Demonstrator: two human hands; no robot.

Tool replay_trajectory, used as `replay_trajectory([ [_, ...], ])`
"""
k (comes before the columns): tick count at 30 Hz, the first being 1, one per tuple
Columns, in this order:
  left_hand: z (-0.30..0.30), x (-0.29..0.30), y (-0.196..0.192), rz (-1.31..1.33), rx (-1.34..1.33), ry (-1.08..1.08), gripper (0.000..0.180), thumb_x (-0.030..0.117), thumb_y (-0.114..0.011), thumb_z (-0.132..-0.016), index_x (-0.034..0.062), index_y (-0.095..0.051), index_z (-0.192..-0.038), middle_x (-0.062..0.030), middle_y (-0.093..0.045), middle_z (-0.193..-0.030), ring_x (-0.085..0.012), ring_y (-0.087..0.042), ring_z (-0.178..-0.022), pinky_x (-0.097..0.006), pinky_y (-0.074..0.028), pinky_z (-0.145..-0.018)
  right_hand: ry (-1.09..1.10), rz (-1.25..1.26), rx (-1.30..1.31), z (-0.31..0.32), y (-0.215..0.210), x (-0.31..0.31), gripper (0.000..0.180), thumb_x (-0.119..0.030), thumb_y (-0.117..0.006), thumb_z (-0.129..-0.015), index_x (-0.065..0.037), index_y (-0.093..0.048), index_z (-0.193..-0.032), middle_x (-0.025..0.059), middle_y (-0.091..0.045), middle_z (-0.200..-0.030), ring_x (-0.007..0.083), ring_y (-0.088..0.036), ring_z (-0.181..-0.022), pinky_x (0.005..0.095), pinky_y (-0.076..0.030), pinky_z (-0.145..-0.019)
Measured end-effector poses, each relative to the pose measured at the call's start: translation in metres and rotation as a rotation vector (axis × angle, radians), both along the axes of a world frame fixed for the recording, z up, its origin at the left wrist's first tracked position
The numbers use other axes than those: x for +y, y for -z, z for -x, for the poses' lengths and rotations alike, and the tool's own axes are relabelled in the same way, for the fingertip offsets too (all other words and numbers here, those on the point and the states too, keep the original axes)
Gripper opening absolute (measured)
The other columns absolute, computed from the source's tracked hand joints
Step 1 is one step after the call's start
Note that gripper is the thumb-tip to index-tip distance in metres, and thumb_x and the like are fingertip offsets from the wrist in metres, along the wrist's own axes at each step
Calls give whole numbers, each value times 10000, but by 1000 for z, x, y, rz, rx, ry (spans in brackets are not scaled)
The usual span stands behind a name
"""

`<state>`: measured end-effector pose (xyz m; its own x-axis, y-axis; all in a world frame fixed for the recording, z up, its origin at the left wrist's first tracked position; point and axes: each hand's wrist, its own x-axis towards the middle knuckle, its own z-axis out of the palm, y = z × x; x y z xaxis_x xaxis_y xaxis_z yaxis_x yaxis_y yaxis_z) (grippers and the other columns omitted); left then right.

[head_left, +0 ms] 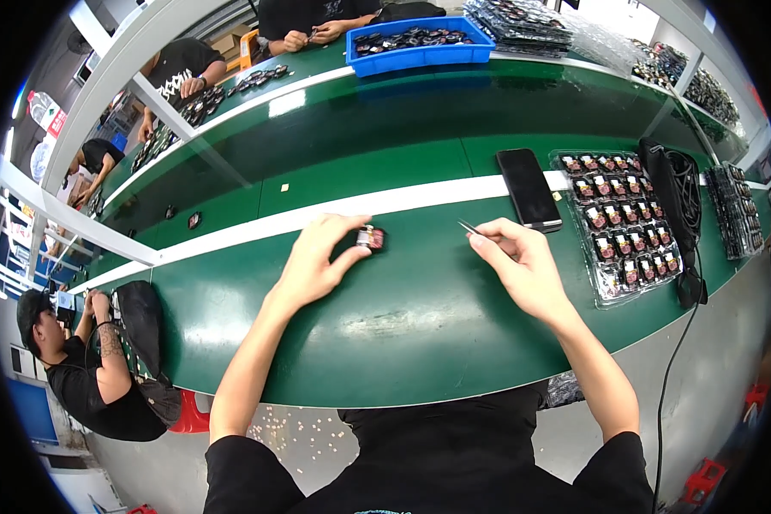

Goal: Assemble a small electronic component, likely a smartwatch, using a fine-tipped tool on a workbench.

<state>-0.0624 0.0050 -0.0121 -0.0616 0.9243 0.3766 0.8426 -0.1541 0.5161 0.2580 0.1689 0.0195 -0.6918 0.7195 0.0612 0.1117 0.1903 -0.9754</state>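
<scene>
My left hand point(319, 261) is over the green bench, its thumb and forefinger closed on a small black piece with a red and white printed face point(370, 237). To the right of it, my right hand point(521, 261) pinches what looks like a pair of thin metal tweezers point(466, 226). The fine tip points up and left, apart from the piece. Beyond my right hand lies a black phone point(529, 188). Beside the phone, a clear plastic tray point(608, 289) holds rows of similar small pieces.
A black bag with a cable point(666, 197) lies right of the tray, before more stacked trays point(732, 210). Past the white strip, a belt carries a few dark pieces point(194, 220). A blue bin point(420, 56) stands opposite. A co-worker point(103, 368) sits at left.
</scene>
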Motion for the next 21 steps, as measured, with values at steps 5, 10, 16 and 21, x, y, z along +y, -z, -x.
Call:
replay_trajectory([
  [5,-35,-16,2,78,26,44,538,203,-906,-939,98,-740,-1441,-74,-772,-1329,-306,-667,-1256,-438,-500,-1107,-108,-113,17,59,33,-4,181,-115,-731,-1105,51,-780,-1158,32,-730,-881,53,-549,-715,295,-433,-621],
  [10,-30,-13,-3,127,3,47,687,321,-932,-914,101,-692,-1519,-106,-674,-1442,-323,-607,-1313,-454,-463,-1131,-43,-219,52,61,47,-9,162,-61,-773,-1067,57,-821,-1168,30,-707,-836,49,-577,-708,276,-431,-614],
  [16,-30,-13,1,167,-16,-7,628,283,-948,-892,111,-721,-1452,-81,-654,-1352,-304,-597,-1267,-432,-457,-1102,-78,-252,-23,60,38,-15,189,-67,-824,-1036,19,-856,-1201,19,-634,-747,51,-476,-655,298,-349,-572],
  [21,-29,-12,3,118,-9,11,552,221,-955,-867,115,-763,-1374,-66,-665,-1321,-294,-606,-1242,-427,-458,-1095,-67,-242,-7,59,39,-14,205,-59,-840,-1025,2,-865,-1219,14,-641,-747,49,-481,-655,285,-341,-574],
])
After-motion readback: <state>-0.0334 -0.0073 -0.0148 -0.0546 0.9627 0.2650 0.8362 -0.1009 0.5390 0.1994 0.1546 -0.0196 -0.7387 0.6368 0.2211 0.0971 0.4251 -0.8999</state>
